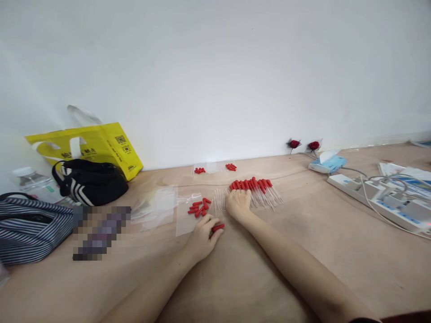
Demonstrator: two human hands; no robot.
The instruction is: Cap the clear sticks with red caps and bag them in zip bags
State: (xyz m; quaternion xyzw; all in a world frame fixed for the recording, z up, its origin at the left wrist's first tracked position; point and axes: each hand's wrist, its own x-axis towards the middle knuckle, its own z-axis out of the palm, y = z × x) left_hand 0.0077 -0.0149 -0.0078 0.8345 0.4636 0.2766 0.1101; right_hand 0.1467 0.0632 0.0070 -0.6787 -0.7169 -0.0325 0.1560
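My left hand [204,235] pinches a small red bullet-shaped piece [218,227] between thumb and fingers. Just beyond it, several loose red pieces [198,208] lie on and beside a clear plastic bag [184,220]. My right hand [238,204] reaches down at the row of thin pale sticks, its fingers curled and their tips mostly hidden. To its left are bare sticks [220,199]. To its right, sticks with red pieces on their far ends [266,195] lie side by side, close to the hand.
Two small groups of red pieces [200,170] lie in clear bags near the wall. Clear bags [156,208], a yellow bag [101,148], a black pouch [94,181] and a striped bag [33,229] are leftward. Rightward are dark red roses [314,145], a tissue pack [327,163] and a power strip [377,202].
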